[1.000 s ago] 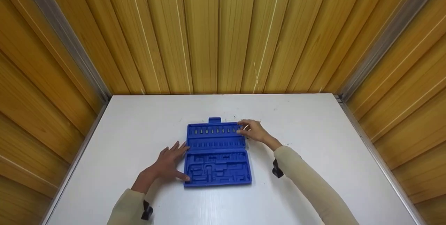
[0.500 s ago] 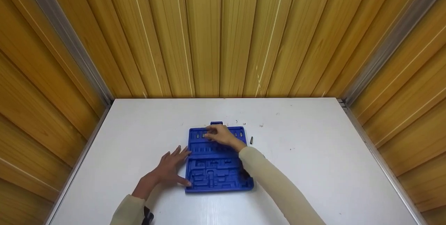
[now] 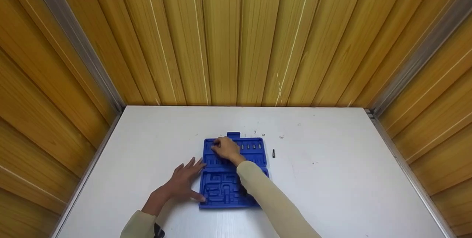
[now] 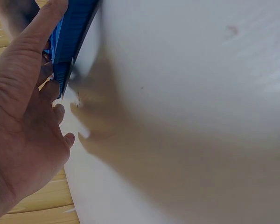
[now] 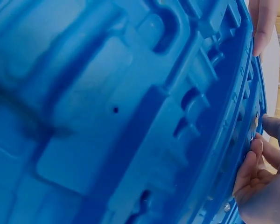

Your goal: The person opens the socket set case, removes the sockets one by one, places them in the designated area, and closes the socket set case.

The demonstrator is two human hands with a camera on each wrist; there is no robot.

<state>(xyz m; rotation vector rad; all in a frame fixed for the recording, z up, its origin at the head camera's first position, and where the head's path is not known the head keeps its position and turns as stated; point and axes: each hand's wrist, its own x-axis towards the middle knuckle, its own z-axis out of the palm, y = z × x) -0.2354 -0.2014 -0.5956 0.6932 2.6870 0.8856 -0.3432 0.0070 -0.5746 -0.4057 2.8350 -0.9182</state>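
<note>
A blue plastic bit case [image 3: 234,205] lies unfolded on the white table, with moulded recesses in both halves. Small metal screwdriver bits [image 3: 254,146] stand in a row in its far half. My right hand [image 3: 226,149] reaches over the case to the left end of that row, its thumb and fingers pinching at a bit [image 5: 257,118]; the hand hides part of the row. My left hand [image 3: 183,182] is spread along the case's left side, fingertips on the edge and thumb at the near corner. In the left wrist view, the left thumb lies along the case's side [image 4: 73,32].
One loose bit [image 3: 273,153] lies on the table [image 3: 332,179] just right of the case. Small dark specks [image 3: 281,137] are scattered beyond it. The case's latch tab [image 3: 233,134] sticks out at the far edge. Yellow wood-grain panels [image 3: 236,39] enclose the table.
My right hand has moved left along the row, from the right end to the left end. The loose bit on the table has come into sight. My left hand stays at the case's side.
</note>
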